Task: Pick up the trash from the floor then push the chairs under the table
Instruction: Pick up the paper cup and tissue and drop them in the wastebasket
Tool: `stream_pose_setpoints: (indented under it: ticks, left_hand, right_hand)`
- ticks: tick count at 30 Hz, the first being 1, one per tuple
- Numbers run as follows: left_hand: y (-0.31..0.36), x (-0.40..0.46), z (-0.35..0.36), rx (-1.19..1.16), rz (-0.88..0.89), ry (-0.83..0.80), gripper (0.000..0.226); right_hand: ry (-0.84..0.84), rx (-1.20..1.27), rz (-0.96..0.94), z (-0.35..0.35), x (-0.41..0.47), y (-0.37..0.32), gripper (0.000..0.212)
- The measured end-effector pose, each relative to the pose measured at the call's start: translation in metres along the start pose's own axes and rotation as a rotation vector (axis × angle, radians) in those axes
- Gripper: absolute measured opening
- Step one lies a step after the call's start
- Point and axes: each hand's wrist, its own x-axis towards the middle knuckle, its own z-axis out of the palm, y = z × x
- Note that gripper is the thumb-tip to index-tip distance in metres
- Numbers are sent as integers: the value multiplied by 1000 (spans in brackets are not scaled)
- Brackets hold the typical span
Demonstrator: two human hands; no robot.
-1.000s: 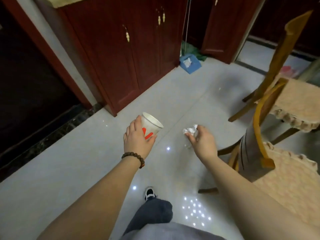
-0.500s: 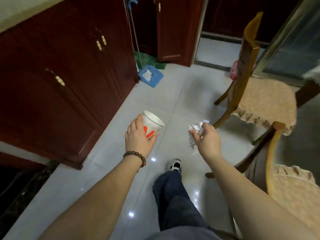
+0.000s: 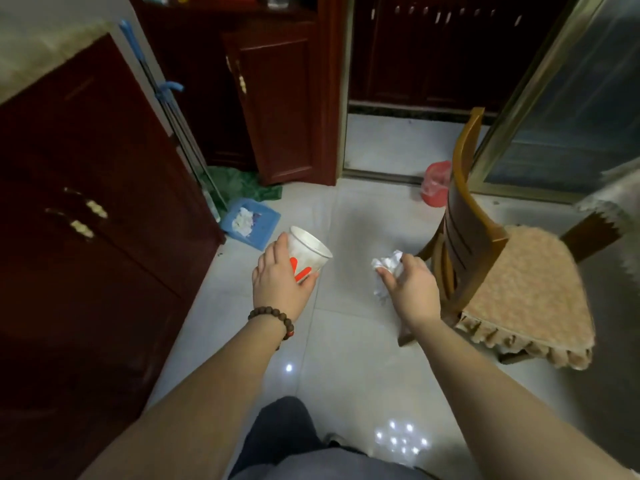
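Head view, looking down over both outstretched forearms onto a pale tiled floor (image 3: pixel 349 341). The left hand (image 3: pixel 282 284), with a beaded bracelet (image 3: pixel 273 320) at the wrist, is closed around the side of a white paper cup (image 3: pixel 308 251) with red markings; the cup is tilted, its open mouth facing up and to the right, and is carried clear of the floor. The right hand (image 3: pixel 410 285) is closed on a crumpled white tissue (image 3: pixel 388 266), which protrudes from the fingers on the left. A wooden chair (image 3: pixel 467 237) with a tan fringed cushion (image 3: pixel 530 289) stands just right of the right hand, its back toward the hands. Ahead of the cup, a blue dustpan (image 3: pixel 263 225) containing white scraps lies on the floor against a dark red cabinet (image 3: pixel 104 237). A red bin (image 3: pixel 434 188) stands beyond the chair.
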Motion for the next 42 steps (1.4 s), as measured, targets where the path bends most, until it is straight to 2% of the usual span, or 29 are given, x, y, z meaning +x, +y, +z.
stream_pose_setpoints:
  ticks: [7,12,16,21,27,34,42]
  left_hand:
    - [16,191,53,-25,81,-42,85]
    - [24,357,84,-21,161,-83,84]
    - [47,471,103,-17,226,-126,86]
    - [97,566,140,-22,327,-211,86]
    - [162,642,206,-20,449,-307,86]
    - [260,723,318,15,592,-447,87]
    - [379,809,441,93,731,-652,82]
  right_hand:
    - [60,8,51,37,173,-8,40]
    - [74,13,156,67,320,-30,39]
    - [108,38,233,68,419,-47,38]
    - [203,42,353,55,495,-36,33]
    - [329,36,527,35,565,10,34]
    - [463,70,705,13,665,103,34]
    - [525,159,926,-15,773,207,37]
